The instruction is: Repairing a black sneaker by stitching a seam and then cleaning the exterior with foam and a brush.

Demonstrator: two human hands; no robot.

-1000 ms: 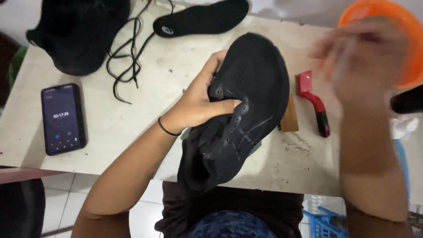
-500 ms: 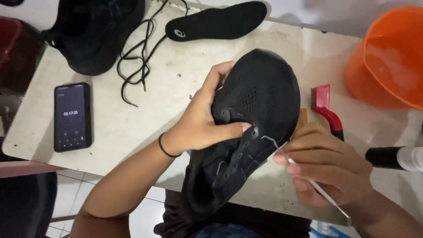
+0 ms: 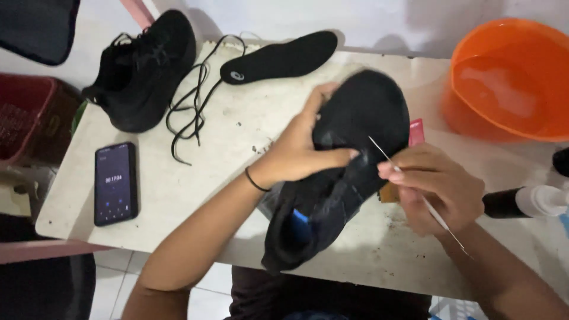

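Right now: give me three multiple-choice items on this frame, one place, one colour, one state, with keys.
1. Where does the phone lie?
A. left part of the table
B. inside the basin
C. on the insole

2. What colour is the basin?
A. blue
B. orange
C. white

3. How is the shoe being worked on?
A. lying untouched
B. gripped by the left hand
C. still laced

Key: 1 A, it lies near the left edge; 2 B, the basin is orange; 3 B, the left hand clasps it while the right hand holds a thin needle at it.
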